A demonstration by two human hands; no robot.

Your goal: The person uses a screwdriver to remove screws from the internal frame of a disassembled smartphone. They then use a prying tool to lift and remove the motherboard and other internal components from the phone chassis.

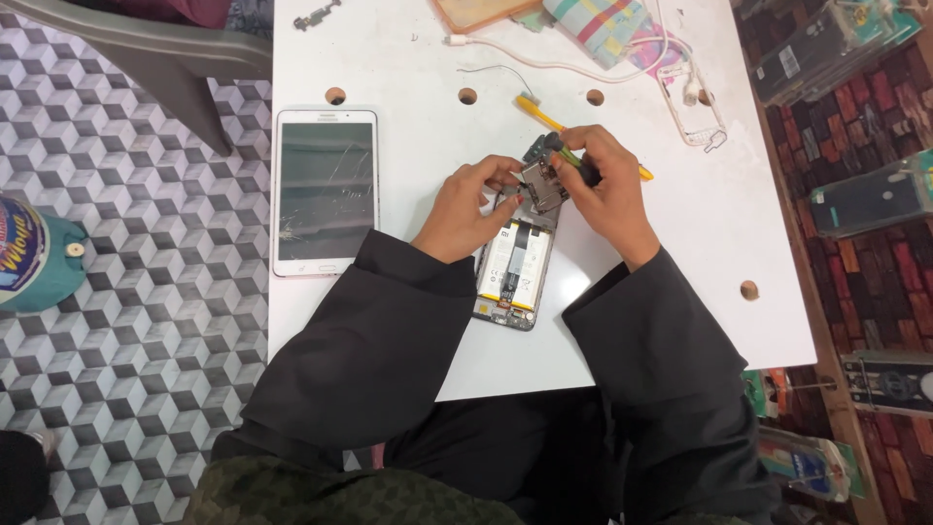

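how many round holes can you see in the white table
5. Three in a row along the top; one partly behind the clear phone case; one near the right edge. The hands and sleeves may hide more.

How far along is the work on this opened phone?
Done: the phone lies on the table with its back off and its battery exposed. In hand: the left hand steadies a small metal part at the top end while the right hand works there with a yellow screwdriver. Left: everything is open, and the cracked tablet lies untouched.
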